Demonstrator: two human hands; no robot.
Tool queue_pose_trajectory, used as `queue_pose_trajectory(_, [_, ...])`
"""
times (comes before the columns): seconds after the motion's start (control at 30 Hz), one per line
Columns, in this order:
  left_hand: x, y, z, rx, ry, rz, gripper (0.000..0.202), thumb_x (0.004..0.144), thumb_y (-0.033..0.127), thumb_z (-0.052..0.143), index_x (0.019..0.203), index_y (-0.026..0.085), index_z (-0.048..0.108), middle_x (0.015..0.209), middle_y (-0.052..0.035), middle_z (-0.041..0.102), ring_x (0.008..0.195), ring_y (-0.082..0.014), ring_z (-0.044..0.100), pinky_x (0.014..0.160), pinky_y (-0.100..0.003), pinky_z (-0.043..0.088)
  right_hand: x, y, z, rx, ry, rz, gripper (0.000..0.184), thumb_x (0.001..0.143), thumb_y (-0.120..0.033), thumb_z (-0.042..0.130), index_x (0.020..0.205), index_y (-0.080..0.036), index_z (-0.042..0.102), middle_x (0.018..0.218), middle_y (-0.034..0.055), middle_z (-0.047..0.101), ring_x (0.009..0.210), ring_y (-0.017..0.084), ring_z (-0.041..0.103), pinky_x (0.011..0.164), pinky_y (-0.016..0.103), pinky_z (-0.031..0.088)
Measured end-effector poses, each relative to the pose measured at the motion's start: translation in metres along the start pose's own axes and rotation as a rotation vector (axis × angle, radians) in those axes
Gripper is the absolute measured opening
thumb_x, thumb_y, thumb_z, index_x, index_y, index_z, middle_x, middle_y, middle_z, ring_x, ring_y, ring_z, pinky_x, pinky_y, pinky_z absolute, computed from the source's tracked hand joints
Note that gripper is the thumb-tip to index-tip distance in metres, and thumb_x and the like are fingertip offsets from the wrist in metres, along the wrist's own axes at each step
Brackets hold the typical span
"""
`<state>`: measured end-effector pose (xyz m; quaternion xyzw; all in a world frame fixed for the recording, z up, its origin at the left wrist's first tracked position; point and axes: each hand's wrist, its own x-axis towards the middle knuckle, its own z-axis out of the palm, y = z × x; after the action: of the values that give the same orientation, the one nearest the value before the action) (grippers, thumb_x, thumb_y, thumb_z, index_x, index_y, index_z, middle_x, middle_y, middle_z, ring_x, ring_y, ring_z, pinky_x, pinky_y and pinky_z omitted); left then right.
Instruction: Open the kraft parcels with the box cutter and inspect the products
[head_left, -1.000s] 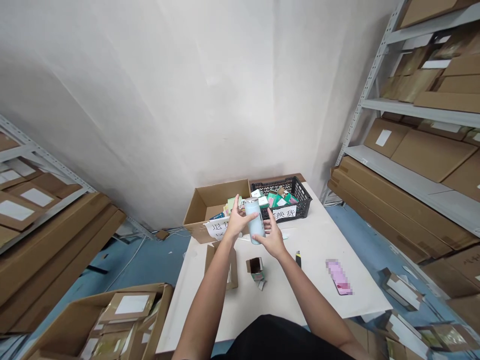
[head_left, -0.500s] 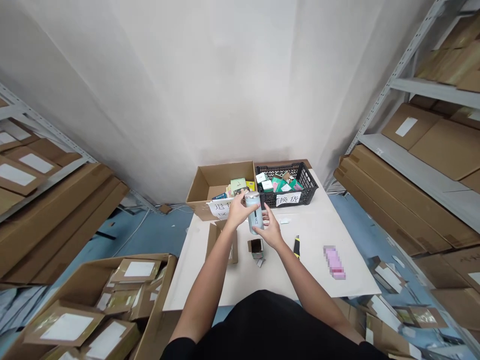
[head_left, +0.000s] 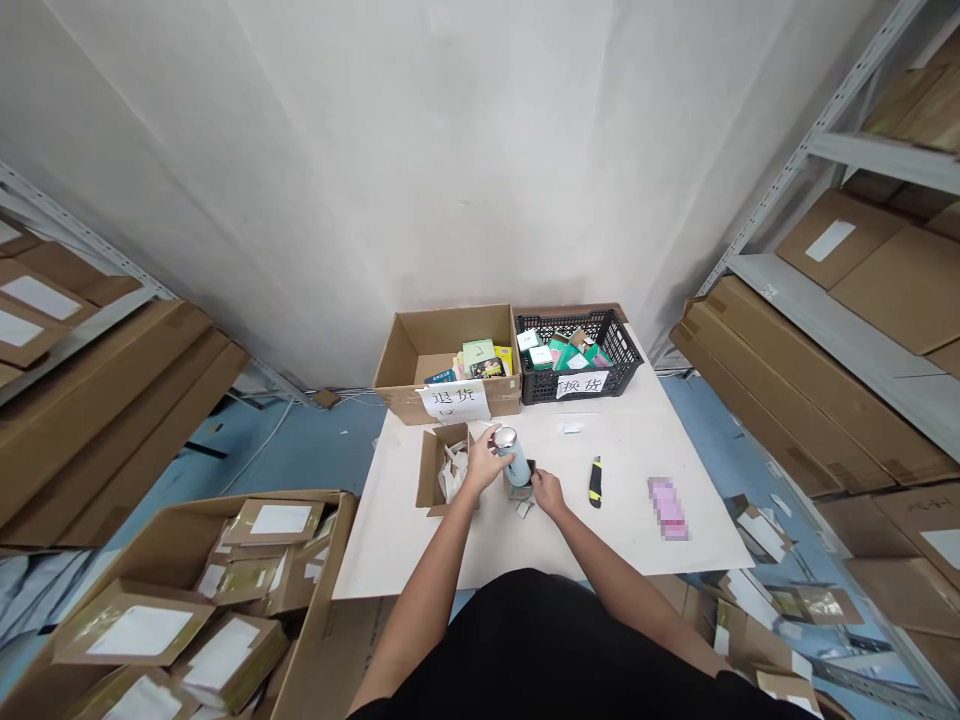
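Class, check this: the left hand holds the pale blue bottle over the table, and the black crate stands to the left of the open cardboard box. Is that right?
Not quite. The head view shows the black crate to the right of the open cardboard box, not the left. The left hand does hold the pale blue bottle over the table.

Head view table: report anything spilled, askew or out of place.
Crumpled white paper sticks out of the small open cardboard box, askew beside the left hand holding the light blue cylindrical bottle. A torn paper scrap lies by the right hand. Brown cardboard packets litter the blue floor right of the white table.
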<state>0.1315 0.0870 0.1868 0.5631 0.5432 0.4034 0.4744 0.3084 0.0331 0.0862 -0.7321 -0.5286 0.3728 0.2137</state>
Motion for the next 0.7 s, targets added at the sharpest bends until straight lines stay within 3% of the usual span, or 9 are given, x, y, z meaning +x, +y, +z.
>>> queue_pose_trajectory(0.1, [-0.005, -0.021, 0.004, 0.013, 0.002, 0.013, 0.076, 0.062, 0.023, 0.085, 0.136, 0.020, 0.064, 0.130, -0.0105, 0.069, 0.114, -0.0249, 0.067, 0.102, -0.041, 0.054, 0.003, 0.003, 0.004, 0.012, 0.038, 0.016, 0.030, 0.095, -0.027, 0.054, 0.067, -0.020, 0.062, 0.084, 0.0113, 0.076, 0.086, 0.024, 0.070, 0.077, 0.028, 0.043])
queue_pose_trajectory(0.2, [-0.009, -0.037, 0.010, 0.092, -0.061, 0.019, 0.077, 0.062, 0.018, 0.082, 0.137, 0.020, 0.063, 0.128, -0.0100, 0.070, 0.111, -0.0256, 0.068, 0.103, -0.042, 0.054, 0.005, 0.005, 0.009, 0.030, 0.045, 0.052, 0.031, 0.095, -0.027, 0.052, 0.066, -0.020, 0.059, 0.081, 0.0105, 0.076, 0.083, 0.024, 0.070, 0.075, 0.027, 0.043])
queue_pose_trajectory(0.33, [-0.014, -0.060, 0.023, 0.281, -0.153, 0.002, 0.079, 0.067, 0.014, 0.078, 0.142, 0.023, 0.057, 0.139, -0.0106, 0.067, 0.126, -0.0296, 0.065, 0.112, -0.043, 0.049, 0.006, 0.004, 0.014, 0.050, 0.063, 0.084, 0.032, 0.096, -0.034, 0.054, 0.068, -0.021, 0.061, 0.075, 0.0091, 0.074, 0.081, 0.024, 0.070, 0.070, 0.027, 0.044])
queue_pose_trajectory(0.43, [-0.018, -0.080, 0.032, 0.423, -0.201, -0.005, 0.071, 0.069, 0.014, 0.078, 0.137, 0.022, 0.061, 0.150, -0.0136, 0.059, 0.150, -0.0353, 0.044, 0.119, -0.045, 0.043, 0.006, 0.004, 0.015, 0.064, 0.088, 0.096, 0.031, 0.095, -0.039, 0.057, 0.070, -0.021, 0.063, 0.073, 0.0092, 0.073, 0.080, 0.024, 0.070, 0.067, 0.027, 0.045])
queue_pose_trajectory(0.53, [-0.019, -0.103, 0.032, 0.444, -0.239, 0.016, 0.072, 0.065, 0.019, 0.084, 0.134, 0.022, 0.065, 0.163, -0.0141, 0.046, 0.159, -0.0397, 0.026, 0.126, -0.050, 0.033, 0.007, 0.007, 0.017, 0.086, 0.123, 0.100, 0.032, 0.093, -0.041, 0.057, 0.070, -0.021, 0.063, 0.070, 0.0088, 0.073, 0.077, 0.024, 0.070, 0.067, 0.027, 0.046])
queue_pose_trajectory(0.63, [-0.018, -0.125, 0.023, 0.332, -0.140, -0.004, 0.071, 0.073, 0.027, 0.080, 0.141, 0.022, 0.058, 0.166, -0.0149, 0.041, 0.155, -0.0364, 0.037, 0.125, -0.051, 0.035, 0.007, 0.012, 0.024, 0.161, 0.187, 0.085, 0.033, 0.093, -0.045, 0.055, 0.071, -0.022, 0.063, 0.070, 0.0070, 0.072, 0.074, 0.024, 0.070, 0.066, 0.028, 0.048])
queue_pose_trajectory(0.7, [-0.016, -0.137, 0.016, 0.252, -0.013, -0.107, 0.053, 0.084, 0.027, 0.067, 0.137, 0.021, 0.059, 0.155, -0.0162, 0.055, 0.143, -0.0321, 0.053, 0.119, -0.051, 0.042, 0.006, 0.015, 0.031, 0.219, 0.236, 0.079, 0.031, 0.092, -0.047, 0.054, 0.077, -0.023, 0.065, 0.072, 0.0052, 0.073, 0.076, 0.024, 0.071, 0.067, 0.029, 0.050])
